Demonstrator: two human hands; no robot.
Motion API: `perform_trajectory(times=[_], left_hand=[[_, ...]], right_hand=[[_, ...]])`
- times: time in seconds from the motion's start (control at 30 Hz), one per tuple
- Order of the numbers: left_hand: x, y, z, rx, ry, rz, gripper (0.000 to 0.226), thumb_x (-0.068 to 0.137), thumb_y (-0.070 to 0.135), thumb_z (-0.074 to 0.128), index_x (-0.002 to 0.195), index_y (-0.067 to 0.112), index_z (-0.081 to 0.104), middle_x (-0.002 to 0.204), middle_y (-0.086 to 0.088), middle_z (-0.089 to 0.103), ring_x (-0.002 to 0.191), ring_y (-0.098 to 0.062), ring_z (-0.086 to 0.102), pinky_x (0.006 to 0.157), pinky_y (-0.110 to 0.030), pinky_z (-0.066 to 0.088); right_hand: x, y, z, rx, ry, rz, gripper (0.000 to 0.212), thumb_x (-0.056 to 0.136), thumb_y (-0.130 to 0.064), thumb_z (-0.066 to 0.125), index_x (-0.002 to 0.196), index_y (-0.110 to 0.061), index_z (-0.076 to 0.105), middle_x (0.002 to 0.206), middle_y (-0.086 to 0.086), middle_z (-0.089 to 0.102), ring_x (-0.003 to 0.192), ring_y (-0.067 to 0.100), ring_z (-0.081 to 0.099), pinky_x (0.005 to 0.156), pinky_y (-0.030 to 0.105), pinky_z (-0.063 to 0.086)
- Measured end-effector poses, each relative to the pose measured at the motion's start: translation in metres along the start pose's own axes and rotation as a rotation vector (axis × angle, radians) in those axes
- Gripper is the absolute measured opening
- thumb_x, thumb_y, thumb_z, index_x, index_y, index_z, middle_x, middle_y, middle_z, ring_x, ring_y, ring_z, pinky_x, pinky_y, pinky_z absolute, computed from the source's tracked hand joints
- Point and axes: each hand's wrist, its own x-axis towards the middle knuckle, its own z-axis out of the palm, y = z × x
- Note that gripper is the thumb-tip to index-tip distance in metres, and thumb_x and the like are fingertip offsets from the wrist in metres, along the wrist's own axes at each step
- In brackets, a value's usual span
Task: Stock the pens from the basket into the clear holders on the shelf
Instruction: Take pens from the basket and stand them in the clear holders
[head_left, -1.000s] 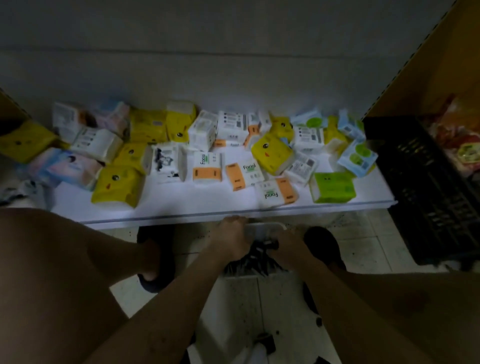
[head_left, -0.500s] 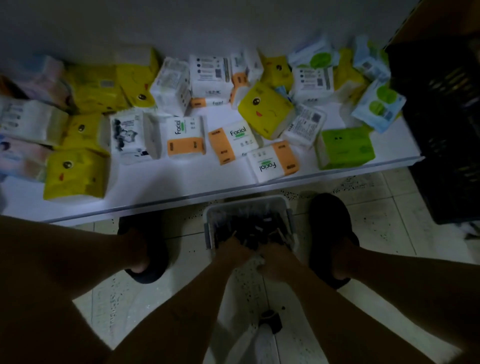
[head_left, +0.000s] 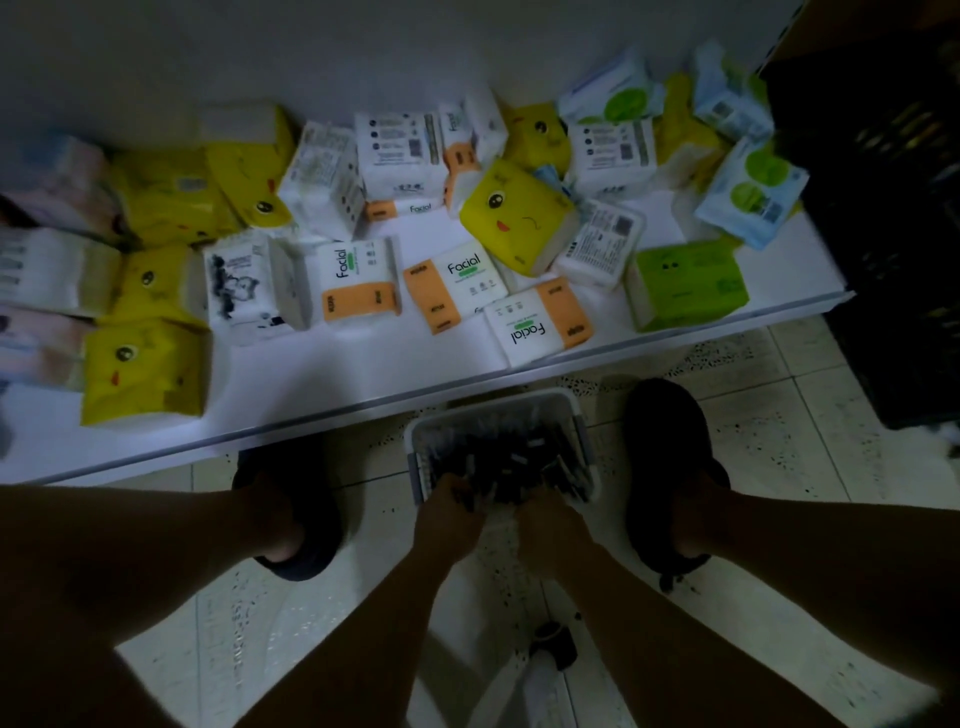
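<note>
Packs (head_left: 452, 291) labelled "Facial" line the shelf (head_left: 311, 395) — left hand (head_left: 449, 519) and right hand (head_left: 548, 527) among basket (head_left: 498, 402) pens (head_left: 511, 452), grip indiscernible.

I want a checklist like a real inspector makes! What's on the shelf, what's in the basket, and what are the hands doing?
Surface: low white shelf above a speckled tiled floor.
Job's things: pale basket on the floor, holding many dark pens; clear holders not in view.
Clutter: tissue packs scattered over the shelf, in yellow, green and white-and-orange.
Hands: left hand and right hand at the basket's near edge among the pens; too dark to tell the grip.
Cables: nothing seen.
Surroundings: black crate at the right; dark shoes on either side of the basket.
</note>
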Motion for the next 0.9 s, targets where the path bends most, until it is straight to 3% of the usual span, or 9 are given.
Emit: perform_trajectory(times=[0.07,0.17,0.27,0.4,0.5,0.63,0.77,0.83,0.9], left_hand=[[-0.004,-0.004,-0.001,-0.097,-0.042,-0.036,0.044,0.089,0.009,0.060,0.130,0.018,0.045,0.114,-0.014,0.060,0.089,-0.028,0.064,0.070,-0.036,0.056],[-0.009,0.000,0.000,-0.241,-0.068,-0.090,0.046,0.093,0.004,0.050,0.137,0.013,0.043,0.111,-0.021,0.062,0.070,-0.019,0.056,0.053,-0.026,0.045],[-0.012,0.012,0.001,-0.295,-0.122,-0.078,0.052,0.094,-0.005,0.045,0.142,0.014,0.038,0.117,-0.019,0.060,0.069,-0.016,0.056,0.046,-0.019,0.044],[-0.013,0.028,0.001,-0.327,-0.089,-0.058,0.038,0.098,0.001,0.036,0.135,0.011,0.042,0.099,-0.008,0.057,0.078,-0.021,0.056,0.062,-0.029,0.048],[-0.015,0.047,-0.003,-0.392,-0.015,-0.027,0.026,0.101,0.008,0.033,0.119,0.010,0.052,0.104,-0.014,0.057,0.085,-0.022,0.053,0.067,-0.029,0.047],[-0.023,0.078,-0.011,-0.472,0.145,0.127,0.024,0.105,0.021,0.031,0.104,0.017,0.055,0.100,-0.007,0.061,0.086,-0.013,0.057,0.073,-0.027,0.050],[-0.035,0.100,-0.018,-0.473,0.182,0.262,0.023,0.102,0.010,0.036,0.114,0.018,0.054,0.098,-0.001,0.058,0.080,-0.008,0.057,0.062,-0.016,0.051],[-0.045,0.106,-0.023,-0.501,0.209,0.259,0.021,0.099,0.004,0.040,0.107,0.018,0.054,0.103,-0.008,0.060,0.086,-0.016,0.060,0.073,-0.028,0.056],[-0.055,0.116,-0.028,-0.549,0.230,0.275,0.018,0.099,0.009,0.040,0.099,0.023,0.052,0.101,-0.012,0.061,0.085,-0.023,0.061,0.069,-0.041,0.055]], right_hand=[[0.000,-0.003,-0.002,0.012,0.037,0.006,0.031,0.098,-0.009,0.045,0.127,-0.003,0.054,0.132,0.018,0.053,0.121,0.033,0.051,0.098,0.038,0.042],[0.006,-0.004,-0.005,0.014,0.062,0.023,0.030,0.099,-0.013,0.047,0.127,-0.007,0.058,0.133,0.013,0.055,0.125,0.028,0.050,0.104,0.034,0.041],[0.012,-0.003,-0.016,0.093,0.148,0.101,0.027,0.099,-0.017,0.049,0.119,-0.010,0.064,0.122,0.009,0.064,0.115,0.024,0.058,0.094,0.032,0.047],[0.000,0.008,-0.043,0.278,0.340,0.122,0.019,0.094,-0.021,0.054,0.107,-0.018,0.067,0.107,0.001,0.069,0.099,0.022,0.065,0.083,0.030,0.051],[-0.011,0.023,-0.064,0.471,0.400,0.184,0.010,0.087,-0.017,0.063,0.080,-0.022,0.069,0.084,0.001,0.070,0.078,0.020,0.066,0.072,0.031,0.057],[-0.031,0.030,-0.103,0.790,0.406,0.117,0.030,0.084,-0.016,0.072,0.059,-0.020,0.056,0.059,-0.001,0.060,0.057,0.015,0.058,0.053,0.022,0.046],[-0.049,0.030,-0.141,1.009,0.311,0.011,0.020,0.090,-0.013,0.066,0.070,-0.011,0.064,0.057,0.002,0.065,0.048,0.013,0.059,0.056,0.027,0.050],[-0.057,0.032,-0.160,1.114,0.248,0.006,0.015,0.095,-0.014,0.058,0.083,-0.008,0.065,0.062,0.006,0.064,0.049,0.013,0.061,0.053,0.024,0.051],[-0.068,0.034,-0.177,1.141,0.194,-0.029,0.020,0.100,-0.014,0.050,0.086,-0.007,0.062,0.064,0.008,0.062,0.048,0.012,0.064,0.047,0.019,0.049]])
